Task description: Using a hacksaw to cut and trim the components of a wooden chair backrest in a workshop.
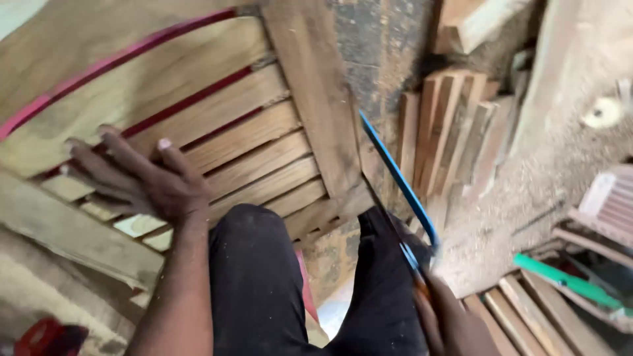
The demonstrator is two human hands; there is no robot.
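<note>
**Two hands, one saw, one slatted panel**

Two knees in dark trousers (264, 277) frame the nearest ground. At the lower right, the right hand (455, 323) is clenched around the orange handle of a blue-framed hacksaw (399, 181), whose thin frame runs up and left to meet the right-hand upright of the slatted wooden panel (264, 151). The saw looks light and stiff along its frame, though the blade would likely flex and snag if twisted; the handle is the only sensible place to hold it.

The left hand (142, 181) lies flat on the slats with fingers spread, pressing down, not gripping. The panel sits tilted in front of the knees, slats running crosswise between thicker rails. It seems rigid and moderately heavy, rough-sawn rather than slippery; the rails should bear a hold better than the thin slats.

Beyond, loose timber offcuts (448, 132) lean on the sawdust-covered floor (547, 178).
</note>
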